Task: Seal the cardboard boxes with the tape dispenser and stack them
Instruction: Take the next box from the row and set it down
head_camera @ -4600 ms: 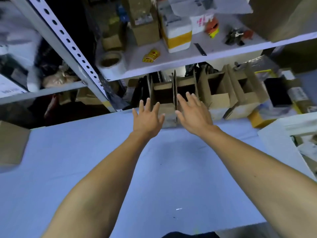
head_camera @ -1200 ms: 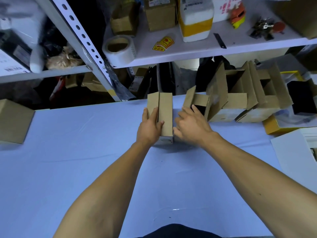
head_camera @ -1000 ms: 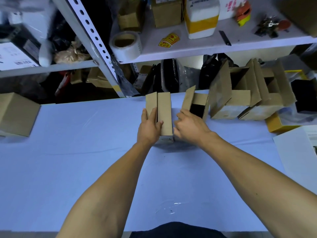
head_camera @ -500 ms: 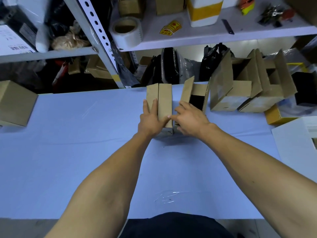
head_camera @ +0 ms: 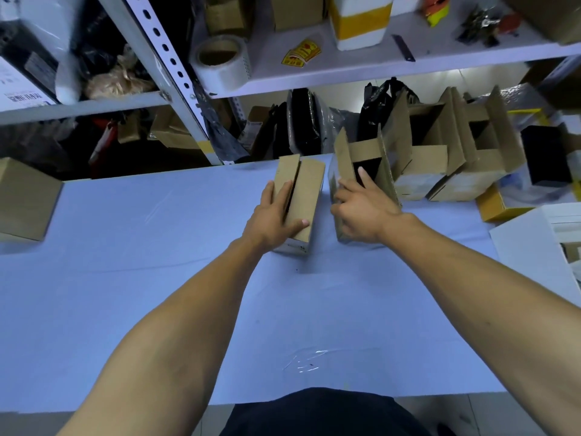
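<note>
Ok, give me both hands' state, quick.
Left hand: fingers flat, thumb over the edge, holding the closed box.
Right hand: gripping the open box.

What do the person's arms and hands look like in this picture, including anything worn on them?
Both forearms are bare up to the frame's edge: no sleeves, gloves, watch or rings show. The left hand and right hand have short, plain fingernails. Dark clothing shows at the bottom edge.
</note>
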Available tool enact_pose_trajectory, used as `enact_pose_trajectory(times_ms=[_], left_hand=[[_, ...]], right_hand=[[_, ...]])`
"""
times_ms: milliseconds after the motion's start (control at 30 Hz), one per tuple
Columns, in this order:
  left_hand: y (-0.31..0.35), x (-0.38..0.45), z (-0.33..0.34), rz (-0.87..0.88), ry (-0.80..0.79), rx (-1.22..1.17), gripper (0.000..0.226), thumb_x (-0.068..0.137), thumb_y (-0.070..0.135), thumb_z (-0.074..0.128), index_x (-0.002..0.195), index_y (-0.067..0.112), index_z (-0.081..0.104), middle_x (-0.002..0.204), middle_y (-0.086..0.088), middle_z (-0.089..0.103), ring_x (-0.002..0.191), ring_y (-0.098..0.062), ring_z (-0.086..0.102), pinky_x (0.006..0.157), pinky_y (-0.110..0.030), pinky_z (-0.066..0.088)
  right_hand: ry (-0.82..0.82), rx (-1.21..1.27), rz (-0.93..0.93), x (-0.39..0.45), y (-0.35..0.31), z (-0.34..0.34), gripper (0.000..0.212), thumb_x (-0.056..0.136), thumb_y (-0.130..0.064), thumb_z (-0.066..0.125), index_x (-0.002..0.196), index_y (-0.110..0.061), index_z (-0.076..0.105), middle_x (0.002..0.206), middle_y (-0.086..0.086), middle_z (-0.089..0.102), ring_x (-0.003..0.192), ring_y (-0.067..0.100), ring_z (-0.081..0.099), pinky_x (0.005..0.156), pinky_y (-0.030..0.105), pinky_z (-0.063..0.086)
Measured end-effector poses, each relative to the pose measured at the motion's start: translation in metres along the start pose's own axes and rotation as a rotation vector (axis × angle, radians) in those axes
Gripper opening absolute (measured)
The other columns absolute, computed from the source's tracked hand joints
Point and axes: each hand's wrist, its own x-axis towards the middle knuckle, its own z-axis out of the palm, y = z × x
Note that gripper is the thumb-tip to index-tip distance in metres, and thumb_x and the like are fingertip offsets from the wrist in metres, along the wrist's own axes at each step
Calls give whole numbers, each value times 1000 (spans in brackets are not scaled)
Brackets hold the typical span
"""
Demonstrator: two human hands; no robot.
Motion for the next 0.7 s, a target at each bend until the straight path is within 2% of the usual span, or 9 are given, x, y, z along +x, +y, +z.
enact_pose_trajectory(times_ms=[100,233,300,400,467,567,700], left_hand=[[-5,-2,-9,45,-93,110,92,93,55,59,158,38,-3,167,-2,-13,147,-33,24,110,-48,35],[10,-4,-5,12,-103,288,86,96,50,47,159,25,-7,166,5,-18,153,-28,-7,115,-66,16],[17,-4,8,-8,-103,333,95,94,58,45,158,19,-13,164,3,-24,152,-30,-17,113,-72,10],[16,-4,24,-48,-77,465,112,86,74,46,155,17,-22,161,1,-32,148,-40,-25,110,-74,10],[16,-2,24,-73,-88,473,111,88,67,50,154,17,-25,161,1,-33,147,-47,-20,109,-71,18],[12,-5,13,-35,-104,539,108,90,59,51,154,16,-24,161,0,-32,146,-47,2,102,-59,35],[-15,-21,-6,68,-79,628,106,88,62,49,156,15,-19,164,0,-24,138,-41,17,95,-50,38]], right_hand=[[98,95,44,1,-11,-8,40,98,-31,47,133,-15,56,142,8,49,150,28,17,120,56,-1],[181,221,15,7,-35,-7,35,95,-24,51,126,-11,61,131,10,57,142,30,31,121,49,7],[174,182,31,10,-44,-4,36,94,-26,52,126,-10,61,130,11,57,144,31,30,121,53,4],[154,110,73,8,-43,0,46,95,-33,53,135,-10,55,138,13,53,148,31,22,120,56,-2],[145,95,79,5,-38,2,49,95,-30,53,139,-9,51,142,14,50,150,32,20,120,56,-1],[164,108,113,3,-34,4,48,95,-24,51,140,-9,50,144,15,48,150,32,19,121,56,1],[183,107,104,9,-33,-3,57,95,-23,53,148,-7,40,153,17,36,151,34,15,120,58,2]])
